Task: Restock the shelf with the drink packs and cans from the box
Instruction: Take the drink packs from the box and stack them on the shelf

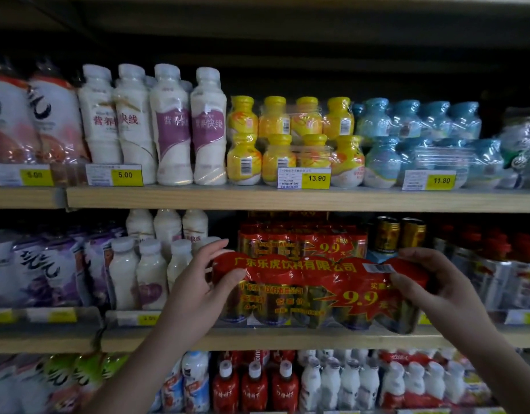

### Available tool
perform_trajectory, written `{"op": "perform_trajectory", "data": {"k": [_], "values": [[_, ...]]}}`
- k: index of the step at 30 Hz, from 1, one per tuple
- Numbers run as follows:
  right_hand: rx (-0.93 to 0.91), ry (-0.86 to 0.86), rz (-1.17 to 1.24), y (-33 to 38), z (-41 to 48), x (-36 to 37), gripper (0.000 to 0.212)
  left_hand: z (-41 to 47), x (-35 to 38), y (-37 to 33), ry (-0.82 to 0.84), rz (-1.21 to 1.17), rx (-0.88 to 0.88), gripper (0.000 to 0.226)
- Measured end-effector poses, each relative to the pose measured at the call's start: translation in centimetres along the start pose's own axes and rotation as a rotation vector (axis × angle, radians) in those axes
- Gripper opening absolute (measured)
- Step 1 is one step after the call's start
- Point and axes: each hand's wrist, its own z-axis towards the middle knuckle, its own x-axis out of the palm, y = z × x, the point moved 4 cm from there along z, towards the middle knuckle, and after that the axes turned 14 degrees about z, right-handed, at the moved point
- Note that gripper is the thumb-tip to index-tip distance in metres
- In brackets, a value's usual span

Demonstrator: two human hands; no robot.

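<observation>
A long red shrink-wrapped pack of drink cans (317,294), marked 9.9 in yellow, sits at the front of the middle shelf (287,339). My left hand (204,279) grips its left end and my right hand (428,282) grips its right end. Behind it stands another identical red pack (302,240). The box is out of view.
Two gold loose cans (398,234) stand behind the pack at right. White milk-drink bottles (147,270) crowd the left, silver-red cans (502,273) the right. The upper shelf holds white, yellow (290,138) and blue bottle packs; the lower shelf holds red and white bottles.
</observation>
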Motion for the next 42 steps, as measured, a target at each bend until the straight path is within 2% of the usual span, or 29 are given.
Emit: {"op": "perform_trajectory", "data": {"k": [10,17,25,31,42], "values": [[0.040,0.076,-0.035,-3.3,4.9,-1.1,0.041,2.9,3.8,1.4,-0.025,0.133,-0.032,0.072],[0.068,0.087,0.018,-5.8,7.3,-0.9,0.039,5.2,6.5,2.8,-0.069,0.256,-0.058,0.043],[0.116,0.113,0.031,-8.5,8.5,-0.9,0.038,6.6,8.3,4.5,-0.088,0.326,-0.069,0.040],[0.142,0.165,0.033,-9.6,8.5,-0.4,0.044,6.6,9.0,5.3,-0.096,0.353,-0.070,0.036],[0.151,0.174,0.009,-10.4,8.4,-0.4,0.039,7.2,9.8,6.6,-0.086,0.415,-0.055,0.035]]}}
